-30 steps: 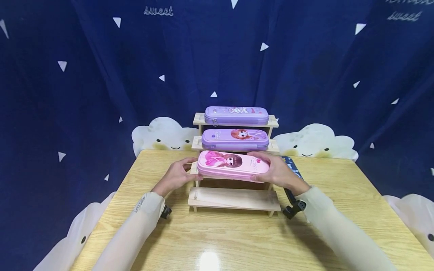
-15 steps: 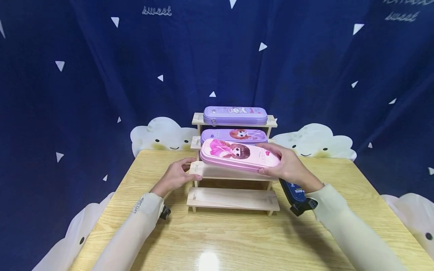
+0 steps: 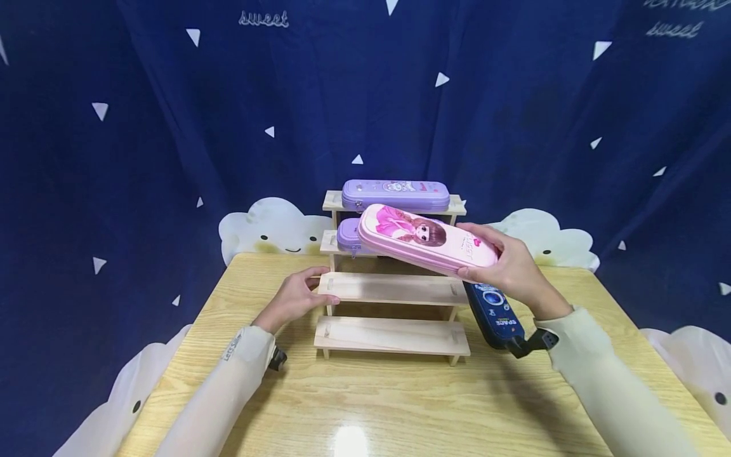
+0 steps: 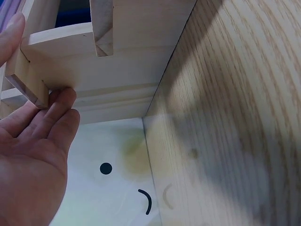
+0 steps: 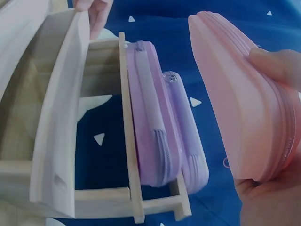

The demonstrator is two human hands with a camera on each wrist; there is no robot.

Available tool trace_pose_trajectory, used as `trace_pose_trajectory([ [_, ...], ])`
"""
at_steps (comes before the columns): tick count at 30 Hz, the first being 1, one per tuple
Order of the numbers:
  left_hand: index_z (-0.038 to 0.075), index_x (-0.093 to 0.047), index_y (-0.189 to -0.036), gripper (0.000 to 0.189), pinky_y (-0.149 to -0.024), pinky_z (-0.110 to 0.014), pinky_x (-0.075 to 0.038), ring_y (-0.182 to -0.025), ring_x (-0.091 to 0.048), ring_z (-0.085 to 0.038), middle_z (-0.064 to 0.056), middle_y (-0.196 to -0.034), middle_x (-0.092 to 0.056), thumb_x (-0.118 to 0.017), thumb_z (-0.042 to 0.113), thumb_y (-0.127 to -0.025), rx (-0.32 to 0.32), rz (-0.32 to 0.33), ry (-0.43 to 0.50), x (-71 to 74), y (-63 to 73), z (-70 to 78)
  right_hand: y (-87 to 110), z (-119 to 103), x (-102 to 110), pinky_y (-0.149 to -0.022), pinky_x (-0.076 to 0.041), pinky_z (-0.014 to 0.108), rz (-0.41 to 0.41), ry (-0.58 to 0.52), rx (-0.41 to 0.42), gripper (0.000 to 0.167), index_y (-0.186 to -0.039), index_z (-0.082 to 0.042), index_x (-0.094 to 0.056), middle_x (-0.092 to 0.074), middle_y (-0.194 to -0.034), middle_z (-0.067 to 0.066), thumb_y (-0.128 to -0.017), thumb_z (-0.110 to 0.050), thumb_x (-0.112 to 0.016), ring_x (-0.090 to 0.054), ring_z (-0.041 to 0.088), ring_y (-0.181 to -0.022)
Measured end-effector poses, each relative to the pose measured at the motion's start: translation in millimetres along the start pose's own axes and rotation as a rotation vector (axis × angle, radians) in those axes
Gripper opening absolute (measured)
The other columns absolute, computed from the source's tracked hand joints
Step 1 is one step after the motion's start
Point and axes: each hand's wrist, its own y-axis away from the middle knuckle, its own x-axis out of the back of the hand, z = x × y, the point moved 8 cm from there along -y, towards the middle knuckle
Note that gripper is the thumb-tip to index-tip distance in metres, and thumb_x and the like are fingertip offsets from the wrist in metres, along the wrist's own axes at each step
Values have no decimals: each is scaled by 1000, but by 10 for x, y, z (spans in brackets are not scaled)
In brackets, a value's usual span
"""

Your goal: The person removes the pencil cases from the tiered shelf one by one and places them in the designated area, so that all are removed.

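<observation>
My right hand (image 3: 514, 270) grips the right end of a pink pencil case (image 3: 419, 238) with a girl's picture on its lid. The case is raised above the stepped wooden rack (image 3: 393, 333), its left end higher than its right. In the right wrist view the thumb lies along the zipper side of the pink case (image 5: 235, 108). At the rack's left, my left hand (image 3: 297, 297) pinches the end of the second shelf from the front, its thumb in front. In the left wrist view fingers (image 4: 59, 110) curl round that shelf's end.
A lilac pencil case (image 3: 396, 195) lies on the top shelf. Another purple one (image 3: 348, 235) sits on the shelf below, partly covered by the pink case. On the table (image 3: 400, 406), right of the rack, is a dark blue space-themed case (image 3: 495, 314). A blue curtain (image 3: 365, 82) hangs behind.
My right hand has lifted the pink pencil case off the second shelf from the front, moving it up and right and tilting it. My left hand let go of its left end and stays at the rack.
</observation>
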Motion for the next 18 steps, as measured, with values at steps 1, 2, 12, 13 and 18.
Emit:
trace_pose_trajectory([
  [1,16,-56,-144,85,-116,-52,-44,-136,-56,-38,-19,-143,-61,-93,36,-70,0,0,-3,0,1,-2,1,7,36,-82,-45,16,11,-2,-4,76,-146,-21,-54,-59,-144,12,-78,-22,-88,-52,17,-108],
  [2,16,-56,-144,85,-116,-52,-45,-136,-56,-37,-18,-143,-61,-93,36,-70,-1,-1,-1,-3,1,-2,2,17,69,-82,-45,16,19,4,-10,76,-147,-21,-54,-59,-143,12,-78,-22,-87,-51,17,-108],
  [12,16,-55,-144,83,-117,-53,-43,-136,-56,-37,-19,-144,-60,-92,31,-71,2,-5,3,-4,-3,-2,59,169,425,-79,-47,12,115,32,-85,73,-147,-29,-52,-58,-138,2,-82,-24,-85,-50,14,-108],
  [13,16,-55,-144,82,-117,-53,-43,-137,-55,-37,-19,-145,-59,-92,31,-71,4,-4,4,-3,-3,-2,65,184,464,-79,-47,12,125,31,-85,73,-148,-29,-52,-58,-137,1,-83,-23,-85,-50,14,-108],
  [18,16,-56,-143,80,-117,-54,-43,-137,-55,-39,-20,-145,-59,-92,30,-73,4,-5,3,-13,-15,-9,97,265,622,-78,-48,10,165,21,-101,72,-149,-30,-51,-56,-136,-7,-85,-24,-83,-50,12,-109],
])
